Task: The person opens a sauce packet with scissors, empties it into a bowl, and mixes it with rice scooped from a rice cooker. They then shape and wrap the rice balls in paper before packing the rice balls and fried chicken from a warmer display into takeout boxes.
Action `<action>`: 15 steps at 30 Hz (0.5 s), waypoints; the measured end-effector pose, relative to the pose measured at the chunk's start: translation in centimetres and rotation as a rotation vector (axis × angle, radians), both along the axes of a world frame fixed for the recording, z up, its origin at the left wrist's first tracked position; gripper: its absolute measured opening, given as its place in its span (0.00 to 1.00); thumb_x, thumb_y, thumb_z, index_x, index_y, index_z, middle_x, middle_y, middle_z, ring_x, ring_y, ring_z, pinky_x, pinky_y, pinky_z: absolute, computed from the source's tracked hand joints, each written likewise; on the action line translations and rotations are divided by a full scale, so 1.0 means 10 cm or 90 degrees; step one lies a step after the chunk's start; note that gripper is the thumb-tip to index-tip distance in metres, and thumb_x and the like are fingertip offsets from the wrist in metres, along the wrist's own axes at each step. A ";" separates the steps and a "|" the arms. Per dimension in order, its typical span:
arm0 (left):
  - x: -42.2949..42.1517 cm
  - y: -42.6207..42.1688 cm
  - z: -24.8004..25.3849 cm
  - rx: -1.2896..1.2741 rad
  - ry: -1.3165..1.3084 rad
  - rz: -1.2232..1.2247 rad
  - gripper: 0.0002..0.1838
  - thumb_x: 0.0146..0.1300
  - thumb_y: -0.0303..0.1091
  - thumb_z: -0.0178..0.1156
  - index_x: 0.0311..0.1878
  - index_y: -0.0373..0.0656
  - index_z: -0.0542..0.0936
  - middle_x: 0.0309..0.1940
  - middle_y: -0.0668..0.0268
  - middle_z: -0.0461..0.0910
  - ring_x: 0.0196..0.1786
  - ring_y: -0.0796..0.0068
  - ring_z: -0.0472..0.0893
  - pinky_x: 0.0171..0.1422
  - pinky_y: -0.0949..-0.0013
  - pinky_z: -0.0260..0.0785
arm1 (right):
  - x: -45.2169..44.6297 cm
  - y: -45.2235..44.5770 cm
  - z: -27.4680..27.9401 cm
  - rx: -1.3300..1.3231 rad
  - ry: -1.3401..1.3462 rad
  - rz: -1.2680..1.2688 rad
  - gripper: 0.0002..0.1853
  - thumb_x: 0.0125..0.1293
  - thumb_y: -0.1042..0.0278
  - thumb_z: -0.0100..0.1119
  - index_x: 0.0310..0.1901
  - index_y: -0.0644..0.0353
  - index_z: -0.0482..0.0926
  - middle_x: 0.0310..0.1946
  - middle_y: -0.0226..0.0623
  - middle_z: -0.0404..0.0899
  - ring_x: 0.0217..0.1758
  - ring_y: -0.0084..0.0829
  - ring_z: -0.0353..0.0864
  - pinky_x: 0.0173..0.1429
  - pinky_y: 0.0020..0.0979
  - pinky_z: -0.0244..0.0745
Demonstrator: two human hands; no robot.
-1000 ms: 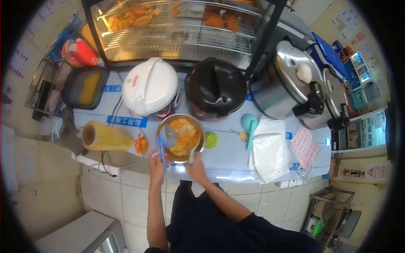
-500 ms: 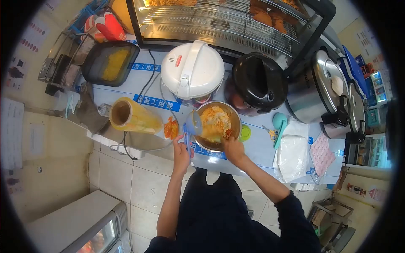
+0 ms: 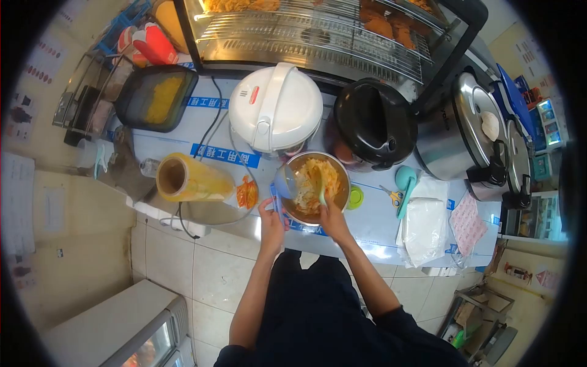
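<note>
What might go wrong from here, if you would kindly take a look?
The bowl sits near the table's front edge, so a hard push might tip or slide it off.

Food could spill over the rim if the right hand works the pale green spoon too briskly.

The spoon might knock the blue ladle in the left hand, as their heads are close.

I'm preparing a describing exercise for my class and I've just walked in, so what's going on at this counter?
A person is working over a metal bowl of food on the counter. The left hand holds a blue ladle, its head at the bowl's left side. The right hand grips a pale green utensil that reaches into the food. Behind the bowl stand a white cooker and a black cooker.
</note>
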State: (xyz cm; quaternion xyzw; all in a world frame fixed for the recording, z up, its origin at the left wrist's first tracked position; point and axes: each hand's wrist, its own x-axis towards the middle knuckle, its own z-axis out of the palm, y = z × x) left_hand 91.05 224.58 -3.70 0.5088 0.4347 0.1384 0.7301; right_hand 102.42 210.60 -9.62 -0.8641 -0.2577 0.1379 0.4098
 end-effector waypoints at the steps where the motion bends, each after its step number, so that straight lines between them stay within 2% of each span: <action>1: 0.08 -0.06 -0.04 0.017 0.016 -0.018 0.17 0.74 0.31 0.40 0.64 0.46 0.56 0.39 0.62 0.74 0.29 0.80 0.72 0.30 0.76 0.67 | -0.13 -0.14 0.10 0.115 0.408 -0.148 0.16 0.69 0.71 0.46 0.57 0.61 0.67 0.29 0.44 0.75 0.26 0.38 0.77 0.27 0.38 0.71; 2: 0.17 -0.10 -0.19 0.037 0.020 -0.040 0.17 0.74 0.32 0.44 0.63 0.45 0.57 0.39 0.61 0.74 0.30 0.80 0.73 0.30 0.76 0.67 | -0.23 -0.25 0.25 0.230 0.817 -0.295 0.14 0.71 0.71 0.43 0.56 0.60 0.65 0.28 0.38 0.72 0.23 0.31 0.72 0.23 0.32 0.66; 3: 0.26 -0.14 -0.46 0.034 0.021 -0.041 0.17 0.74 0.32 0.44 0.63 0.45 0.57 0.39 0.61 0.74 0.30 0.80 0.73 0.30 0.76 0.67 | -0.28 -0.27 0.35 0.228 0.817 -0.298 0.14 0.71 0.71 0.43 0.56 0.60 0.65 0.28 0.38 0.72 0.23 0.31 0.72 0.23 0.32 0.66; 5: 0.45 -0.20 -1.08 0.202 0.096 -0.075 0.17 0.73 0.32 0.45 0.62 0.45 0.57 0.38 0.60 0.73 0.28 0.79 0.73 0.28 0.75 0.66 | -0.45 -0.17 0.47 0.361 0.999 -0.546 0.04 0.73 0.70 0.41 0.43 0.57 0.68 0.25 0.29 0.63 0.22 0.22 0.62 0.23 0.22 0.60; 7: 0.63 -0.25 -1.59 0.314 0.163 -0.078 0.18 0.72 0.31 0.46 0.61 0.44 0.57 0.36 0.60 0.73 0.26 0.79 0.73 0.26 0.74 0.65 | -0.44 0.06 0.26 0.410 0.950 -0.562 0.03 0.72 0.70 0.42 0.40 0.56 0.66 0.25 0.29 0.64 0.22 0.21 0.62 0.23 0.22 0.60; 8: 0.71 -0.26 -1.64 0.448 0.162 -0.051 0.18 0.72 0.31 0.47 0.61 0.44 0.57 0.34 0.60 0.73 0.24 0.79 0.72 0.24 0.73 0.64 | -0.38 0.17 0.18 0.454 0.900 -0.571 0.03 0.72 0.70 0.43 0.38 0.55 0.64 0.26 0.30 0.65 0.21 0.20 0.63 0.22 0.22 0.60; 10: 0.84 -0.19 -1.67 0.590 0.159 -0.029 0.18 0.72 0.30 0.47 0.61 0.43 0.57 0.32 0.60 0.72 0.23 0.78 0.71 0.22 0.72 0.63 | -0.25 0.30 0.06 0.489 0.848 -0.569 0.04 0.72 0.69 0.43 0.37 0.55 0.64 0.26 0.29 0.65 0.21 0.19 0.62 0.21 0.22 0.59; 11: 0.88 -0.13 -1.65 0.359 0.206 -0.072 0.18 0.71 0.29 0.47 0.61 0.43 0.57 0.30 0.61 0.71 0.23 0.78 0.71 0.22 0.72 0.63 | -0.21 0.34 0.01 0.514 0.795 -0.567 0.04 0.72 0.69 0.43 0.37 0.54 0.64 0.26 0.28 0.65 0.20 0.19 0.62 0.20 0.21 0.57; 12: 0.92 -0.07 -1.63 0.241 0.223 -0.092 0.18 0.71 0.29 0.48 0.61 0.42 0.57 0.29 0.61 0.71 0.23 0.78 0.71 0.21 0.72 0.63 | -0.12 0.31 -0.03 0.507 0.817 -0.558 0.02 0.73 0.69 0.43 0.41 0.54 0.67 0.25 0.27 0.65 0.20 0.18 0.62 0.19 0.21 0.58; 13: 0.97 -0.01 -1.52 0.127 0.249 -0.110 0.19 0.71 0.28 0.48 0.61 0.42 0.57 0.29 0.61 0.71 0.23 0.78 0.71 0.21 0.72 0.63 | -0.03 0.26 -0.06 0.510 0.818 -0.559 0.02 0.73 0.69 0.43 0.41 0.54 0.67 0.25 0.27 0.65 0.20 0.18 0.62 0.19 0.21 0.58; 15: 1.07 0.09 -0.74 -0.087 0.243 -0.105 0.20 0.67 0.27 0.50 0.60 0.34 0.63 0.46 0.52 0.76 0.44 0.60 0.79 0.50 0.61 0.71 | 0.11 0.13 -0.12 0.311 0.750 -0.403 0.10 0.74 0.68 0.42 0.53 0.56 0.68 0.24 0.26 0.64 0.20 0.18 0.61 0.21 0.20 0.60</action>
